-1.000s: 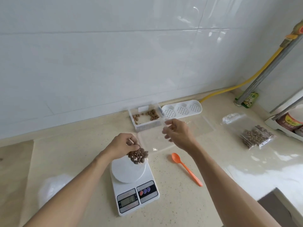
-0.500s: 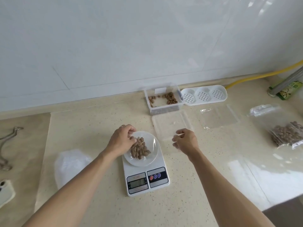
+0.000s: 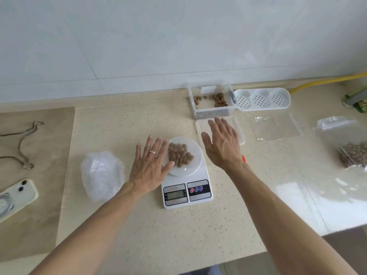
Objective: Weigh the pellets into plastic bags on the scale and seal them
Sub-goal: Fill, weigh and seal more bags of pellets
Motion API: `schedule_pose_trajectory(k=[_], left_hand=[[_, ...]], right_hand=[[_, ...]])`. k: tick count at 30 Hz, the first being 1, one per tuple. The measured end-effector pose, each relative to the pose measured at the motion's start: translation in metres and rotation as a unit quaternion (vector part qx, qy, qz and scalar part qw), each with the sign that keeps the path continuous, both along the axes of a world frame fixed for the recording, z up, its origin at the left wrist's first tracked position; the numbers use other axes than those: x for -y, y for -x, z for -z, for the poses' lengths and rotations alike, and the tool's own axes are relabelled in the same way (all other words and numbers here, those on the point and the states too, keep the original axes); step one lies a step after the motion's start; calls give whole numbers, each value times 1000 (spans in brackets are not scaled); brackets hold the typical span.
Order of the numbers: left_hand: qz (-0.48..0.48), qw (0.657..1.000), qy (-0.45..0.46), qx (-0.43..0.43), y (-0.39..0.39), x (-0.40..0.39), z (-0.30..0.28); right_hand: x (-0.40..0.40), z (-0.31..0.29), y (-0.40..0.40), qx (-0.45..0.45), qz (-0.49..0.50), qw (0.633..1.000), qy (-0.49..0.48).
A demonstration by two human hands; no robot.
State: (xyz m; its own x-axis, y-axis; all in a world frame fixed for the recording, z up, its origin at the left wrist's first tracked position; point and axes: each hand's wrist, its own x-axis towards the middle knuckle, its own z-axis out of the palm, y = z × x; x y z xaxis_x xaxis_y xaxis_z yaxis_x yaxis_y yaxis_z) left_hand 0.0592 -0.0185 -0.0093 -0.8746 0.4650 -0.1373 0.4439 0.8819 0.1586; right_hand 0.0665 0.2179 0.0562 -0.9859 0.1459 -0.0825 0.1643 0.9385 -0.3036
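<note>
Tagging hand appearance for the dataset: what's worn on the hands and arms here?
Both forearms are bare, with no sleeves, gloves or watch in view. The left hand wears a thin silver-coloured ring on one finger. The right hand wears nothing visible.

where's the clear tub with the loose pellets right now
In the head view the clear tub stands at the back of the counter against the wall, right of centre, beside the white perforated tray and behind the scale.
</note>
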Motion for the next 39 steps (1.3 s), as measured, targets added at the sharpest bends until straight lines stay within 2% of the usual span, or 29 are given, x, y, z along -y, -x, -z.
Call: schedule_pose_trajectory(k=[6, 21, 31, 36, 39], left_hand=[[-15, 1000, -3, 7, -15, 11, 9], [-2, 1000, 0, 8, -10, -1, 3], [66, 997, -38, 4, 41, -78, -23], [111, 992, -33, 53, 69, -134, -31], [115, 988, -42, 98, 80, -160, -31]], right_hand=[[10, 1, -5, 25, -38, 999, -22], [2, 7, -8, 47, -28, 998, -13], [-48, 8, -31, 31, 154, 982, 104], [-61, 18, -52, 43, 225, 963, 144], [-58, 27, -60, 61, 268, 933, 232]])
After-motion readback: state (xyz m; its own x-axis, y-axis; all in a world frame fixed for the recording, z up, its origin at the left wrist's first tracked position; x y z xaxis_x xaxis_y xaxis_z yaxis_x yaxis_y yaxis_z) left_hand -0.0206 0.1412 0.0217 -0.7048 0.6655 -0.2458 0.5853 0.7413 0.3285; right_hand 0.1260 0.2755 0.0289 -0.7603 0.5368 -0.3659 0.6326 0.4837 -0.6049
